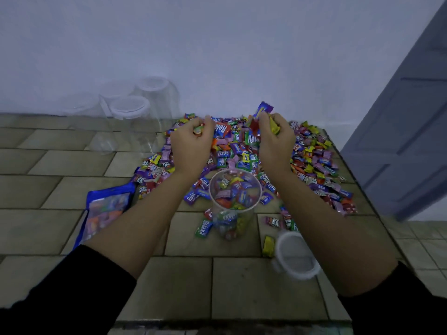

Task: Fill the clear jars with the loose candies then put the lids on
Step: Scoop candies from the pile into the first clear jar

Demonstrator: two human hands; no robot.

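Note:
A wide pile of loose wrapped candies [312, 163] covers the tiled counter ahead of me. An open clear jar [234, 201], partly filled with candies, stands at the near edge of the pile between my forearms. My left hand [191, 146] is over the far left part of the pile, its fingers curled round a few candies. My right hand [275, 139] grips a bunch of candies, with a blue wrapper and a yellow one sticking out. A white lid [296, 255] lies on the counter under my right forearm.
Several empty clear jars with white lids [130, 110] stand at the back left against the wall. An opened blue candy bag [104, 211] lies flat to the left. The counter [183, 286] edge runs near me and along the right; a grey door [411, 129] stands at right.

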